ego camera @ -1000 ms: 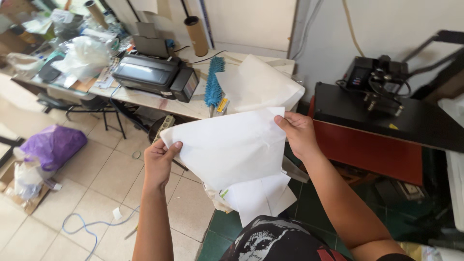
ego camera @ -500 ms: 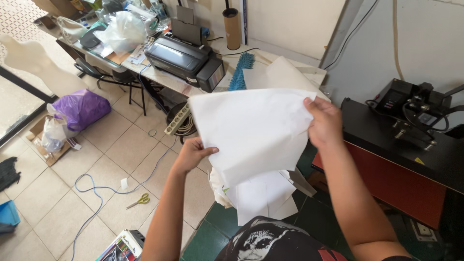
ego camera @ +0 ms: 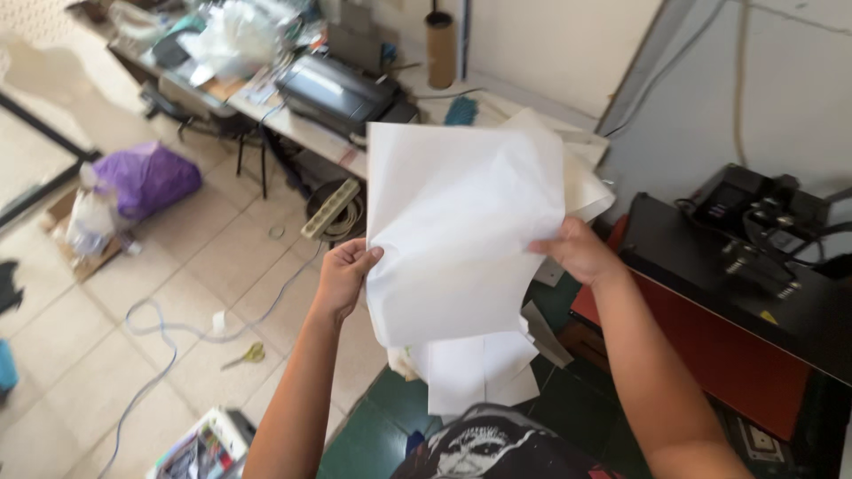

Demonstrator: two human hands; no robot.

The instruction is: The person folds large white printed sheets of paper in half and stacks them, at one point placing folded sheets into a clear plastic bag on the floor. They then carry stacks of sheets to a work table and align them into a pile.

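Now the person holds up a big white sheet of paper (ego camera: 461, 231) with both hands. The left hand (ego camera: 344, 277) pinches the left edge of the sheet, with the fingers curled round the edge and the thumb on the near side. The right hand (ego camera: 577, 251) grips the right edge, fingers folded over it. The sheet hangs between the two hands, stretched flat and tilted a little.

More white sheets (ego camera: 475, 372) hang just below the big one, under the hands and close to the person's body. Another pale sheet (ego camera: 581, 182) peeks out behind the big one, just above the right hand.

Off to the right of the right hand sits a black heat press (ego camera: 745, 257) on a red base. Past the left hand, farther from the person, a black printer (ego camera: 337, 89) rests on a long table (ego camera: 284, 120) full of stuff, and a brown cardboard tube (ego camera: 440, 49) stands upright near it. Far to the left of the left hand, a purple bag (ego camera: 146, 177) lies on the tiled floor (ego camera: 177, 275). Below that hand, a pair of yellow scissors (ego camera: 244, 357) lies on the floor beside a thin cable (ego camera: 151, 346). A white power strip (ego camera: 330, 208) lies above the left hand, near the table leg
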